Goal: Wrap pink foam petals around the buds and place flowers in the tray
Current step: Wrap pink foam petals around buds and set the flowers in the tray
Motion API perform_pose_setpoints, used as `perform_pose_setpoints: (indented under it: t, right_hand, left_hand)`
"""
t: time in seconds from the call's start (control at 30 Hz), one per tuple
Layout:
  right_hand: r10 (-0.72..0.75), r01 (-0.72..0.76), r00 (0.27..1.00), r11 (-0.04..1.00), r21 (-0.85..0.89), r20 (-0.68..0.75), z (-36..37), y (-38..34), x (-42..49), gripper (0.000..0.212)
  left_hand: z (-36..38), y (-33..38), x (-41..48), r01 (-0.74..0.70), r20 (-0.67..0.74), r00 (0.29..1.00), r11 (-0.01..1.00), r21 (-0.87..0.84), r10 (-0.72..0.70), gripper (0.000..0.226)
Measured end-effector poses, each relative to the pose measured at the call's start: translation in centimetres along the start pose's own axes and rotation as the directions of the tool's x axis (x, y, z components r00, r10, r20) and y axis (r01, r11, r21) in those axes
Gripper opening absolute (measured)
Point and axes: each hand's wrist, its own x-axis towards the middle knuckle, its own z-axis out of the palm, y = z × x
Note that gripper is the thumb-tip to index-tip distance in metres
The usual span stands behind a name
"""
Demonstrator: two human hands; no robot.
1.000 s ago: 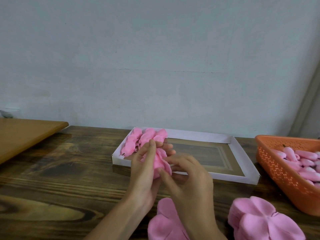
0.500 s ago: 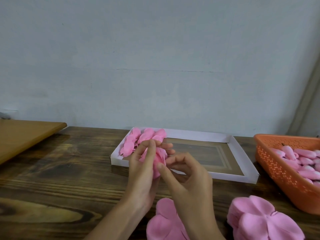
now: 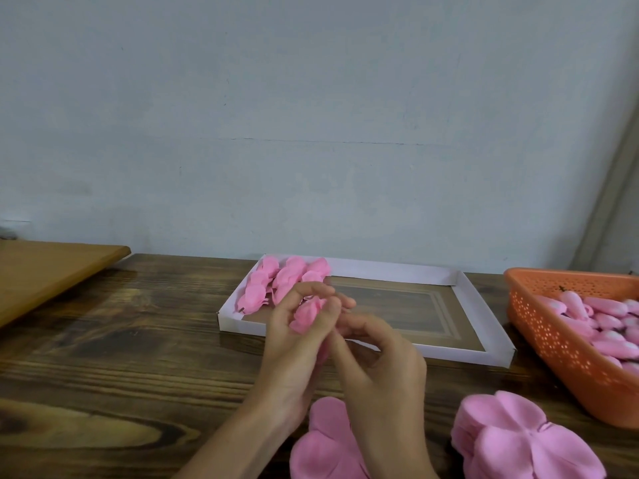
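Centre frame: left hand fingers curl round a flower; right hand fingers curl against it, grip unclear.

The light is soft and even, moderately bright with no hard beam, and its source cannot be told. The left hand and right hand cast only a faint, diffuse shadow on the table below the grip. Left of the grip the dark wood carries a pale sheen. Motion blur smears the fingertips and the flower that the left hand holds. Just behind the grip, the tray lays a thin dark shadow under its front wall. Far right of the grip, the wall strip leans with wide-angle bending, and the basket looks slightly soft.
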Motion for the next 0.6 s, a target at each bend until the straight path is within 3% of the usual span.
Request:
perform_pose_setpoints:
  t: [0.13, 0.23, 0.33, 0.47, 0.6]
  right_hand:
    - [-0.061, 0.063, 0.992, 0.998, -0.016, 0.111, -0.2, -1.0, -0.1, 0.023]
    - [-0.101, 0.079, 0.978, 0.989, 0.121, 0.184, 0.1, -1.1, -0.2, 0.04]
    - [-0.099, 0.058, 0.978, 0.973, 0.222, 0.181, 0.4, -0.5, -0.4, 0.043]
    - [-0.229, 0.234, 0.96, 0.972, -0.015, 0.163, 0.3, 0.1, -0.1, 0.038]
    - [-0.378, 0.445, 0.89, 0.843, -0.302, 0.255, -0.5, 0.3, 0.8, 0.032]
  left_hand:
    - [-0.7, 0.0, 0.4, 0.001, -0.008, 1.0, 1.0, -0.002, -0.001, 0.045]
    - [-1.1, 0.3, 0.9, 0.033, -0.071, 0.997, 0.995, -0.094, -0.039, 0.046]
    - [-1.4, 0.5, 1.4, 0.063, -0.088, 0.993, 0.986, -0.153, -0.077, 0.035]
    - [-1.1, 0.4, 1.3, 0.164, -0.034, 0.984, 0.958, -0.236, -0.176, 0.032]
    - [-0.7, 0.3, 1.1, 0.186, -0.048, 0.979, 0.966, -0.181, -0.197, 0.042]
